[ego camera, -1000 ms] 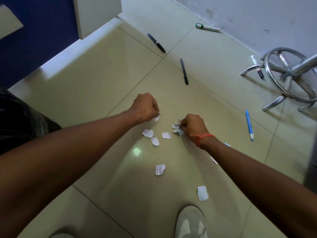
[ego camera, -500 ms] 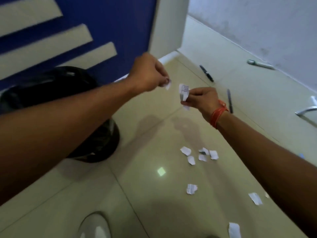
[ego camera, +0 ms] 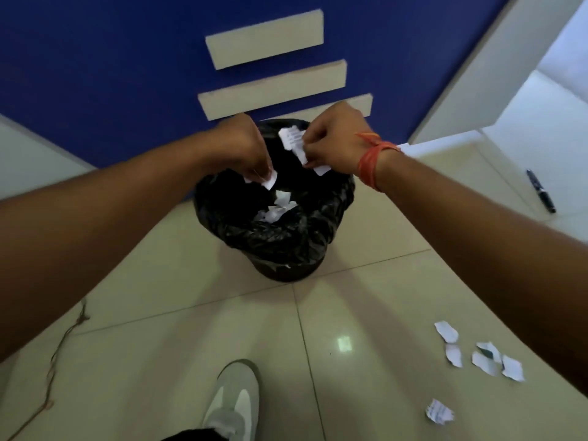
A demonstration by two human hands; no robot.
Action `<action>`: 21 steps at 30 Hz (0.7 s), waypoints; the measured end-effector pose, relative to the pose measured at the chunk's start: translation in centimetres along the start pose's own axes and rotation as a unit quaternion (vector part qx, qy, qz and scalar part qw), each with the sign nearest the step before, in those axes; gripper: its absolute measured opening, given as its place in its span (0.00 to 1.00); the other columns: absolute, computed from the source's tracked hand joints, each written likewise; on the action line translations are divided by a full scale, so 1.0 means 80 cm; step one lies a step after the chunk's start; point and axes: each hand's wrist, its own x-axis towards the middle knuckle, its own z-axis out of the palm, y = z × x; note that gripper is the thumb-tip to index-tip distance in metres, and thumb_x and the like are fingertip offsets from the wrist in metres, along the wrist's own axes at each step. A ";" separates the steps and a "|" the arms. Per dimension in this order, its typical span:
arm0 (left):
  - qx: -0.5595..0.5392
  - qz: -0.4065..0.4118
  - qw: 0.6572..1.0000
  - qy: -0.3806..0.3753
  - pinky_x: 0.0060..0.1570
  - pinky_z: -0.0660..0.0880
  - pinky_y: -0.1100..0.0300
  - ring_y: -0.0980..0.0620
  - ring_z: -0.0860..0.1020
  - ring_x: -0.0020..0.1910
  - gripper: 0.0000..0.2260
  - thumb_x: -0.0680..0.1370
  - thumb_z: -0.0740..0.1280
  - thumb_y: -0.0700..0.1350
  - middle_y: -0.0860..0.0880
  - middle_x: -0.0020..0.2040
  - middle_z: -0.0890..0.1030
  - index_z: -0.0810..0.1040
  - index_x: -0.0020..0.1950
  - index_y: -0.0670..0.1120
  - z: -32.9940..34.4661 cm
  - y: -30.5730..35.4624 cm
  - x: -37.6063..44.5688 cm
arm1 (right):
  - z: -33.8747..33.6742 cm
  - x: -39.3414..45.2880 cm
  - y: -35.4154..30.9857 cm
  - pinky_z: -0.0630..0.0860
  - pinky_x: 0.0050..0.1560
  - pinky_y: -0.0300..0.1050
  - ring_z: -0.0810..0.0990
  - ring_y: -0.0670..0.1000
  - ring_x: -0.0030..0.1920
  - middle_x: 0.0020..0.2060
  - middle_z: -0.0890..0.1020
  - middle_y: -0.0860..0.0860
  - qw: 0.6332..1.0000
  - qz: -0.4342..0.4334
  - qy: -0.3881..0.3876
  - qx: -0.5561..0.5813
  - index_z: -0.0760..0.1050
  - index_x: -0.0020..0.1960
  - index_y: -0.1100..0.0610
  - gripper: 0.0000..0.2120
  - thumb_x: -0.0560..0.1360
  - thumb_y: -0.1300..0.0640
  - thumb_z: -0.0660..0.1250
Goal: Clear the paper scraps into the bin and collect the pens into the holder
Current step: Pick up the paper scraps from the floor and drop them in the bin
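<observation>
While both hands hovered over the black-lined bin, left hand pinched small white torn scraps, right hand pinched printed ones, more lay inside.

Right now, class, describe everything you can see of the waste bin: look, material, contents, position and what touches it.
The bin is round and lined with a crinkled, glossy black plastic bag folded over its rim. It stands upright on the pale tiled floor before a blue wall. White paper scraps lie inside. The left hand and right hand hover over its mouth, pinching more scraps; neither visibly touches it.
</observation>
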 end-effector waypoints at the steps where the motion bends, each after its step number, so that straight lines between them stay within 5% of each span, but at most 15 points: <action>1: 0.008 -0.001 1.000 -0.006 0.57 0.81 0.49 0.45 0.85 0.48 0.08 0.71 0.76 0.40 0.42 0.42 0.87 0.87 0.49 0.39 0.005 -0.007 0.002 | 0.008 0.003 -0.005 0.80 0.42 0.40 0.81 0.47 0.37 0.35 0.82 0.51 0.998 -0.015 -0.022 -0.055 0.83 0.37 0.60 0.04 0.68 0.66 0.71; 5: 0.061 -0.007 0.997 -0.041 0.58 0.80 0.47 0.45 0.84 0.50 0.13 0.69 0.79 0.41 0.43 0.51 0.86 0.86 0.52 0.43 0.017 -0.015 0.005 | 0.030 0.014 -0.016 0.81 0.51 0.50 0.82 0.54 0.47 0.48 0.85 0.54 0.962 -0.035 -0.146 -0.229 0.84 0.50 0.55 0.12 0.66 0.56 0.76; 7: 0.089 -0.019 0.994 -0.063 0.48 0.82 0.52 0.45 0.82 0.45 0.14 0.70 0.77 0.39 0.42 0.52 0.85 0.85 0.56 0.41 0.011 -0.005 0.012 | 0.024 0.014 -0.018 0.82 0.48 0.50 0.83 0.55 0.45 0.47 0.84 0.55 0.950 -0.025 -0.177 -0.256 0.83 0.51 0.54 0.14 0.66 0.55 0.76; 10: 0.151 -0.024 0.985 -0.083 0.33 0.81 0.56 0.47 0.80 0.34 0.13 0.71 0.76 0.39 0.41 0.44 0.84 0.83 0.55 0.39 -0.006 0.030 0.012 | -0.001 0.004 -0.017 0.84 0.41 0.50 0.85 0.53 0.41 0.45 0.84 0.55 0.988 0.011 -0.122 -0.095 0.82 0.52 0.56 0.13 0.68 0.60 0.76; 12: 0.205 0.012 0.978 -0.019 0.30 0.80 0.54 0.45 0.80 0.34 0.13 0.71 0.77 0.40 0.40 0.41 0.83 0.83 0.52 0.37 -0.008 0.063 0.004 | -0.027 -0.014 -0.003 0.84 0.36 0.49 0.86 0.54 0.39 0.42 0.83 0.56 0.998 0.034 -0.020 0.048 0.82 0.50 0.59 0.11 0.68 0.63 0.75; 16: 0.216 0.206 0.941 0.160 0.48 0.79 0.46 0.36 0.82 0.48 0.12 0.72 0.74 0.39 0.35 0.49 0.83 0.83 0.53 0.37 0.038 0.145 -0.020 | -0.083 -0.089 0.094 0.84 0.34 0.52 0.86 0.54 0.36 0.37 0.84 0.54 0.978 0.092 0.154 0.111 0.81 0.43 0.59 0.06 0.66 0.64 0.73; 18: 0.161 0.310 0.928 0.128 0.55 0.79 0.48 0.38 0.82 0.52 0.11 0.72 0.71 0.38 0.37 0.51 0.84 0.84 0.54 0.39 0.097 0.189 -0.035 | -0.097 -0.158 0.165 0.84 0.38 0.53 0.86 0.54 0.37 0.42 0.85 0.55 0.969 0.180 0.169 0.032 0.82 0.45 0.57 0.06 0.68 0.62 0.74; 21: 0.128 0.367 0.920 -0.046 0.56 0.76 0.56 0.42 0.81 0.57 0.14 0.72 0.70 0.39 0.43 0.55 0.84 0.83 0.57 0.44 0.227 0.220 -0.071 | -0.097 -0.276 0.260 0.80 0.54 0.52 0.84 0.58 0.48 0.49 0.85 0.56 0.932 0.330 0.087 -0.120 0.81 0.52 0.55 0.10 0.70 0.58 0.73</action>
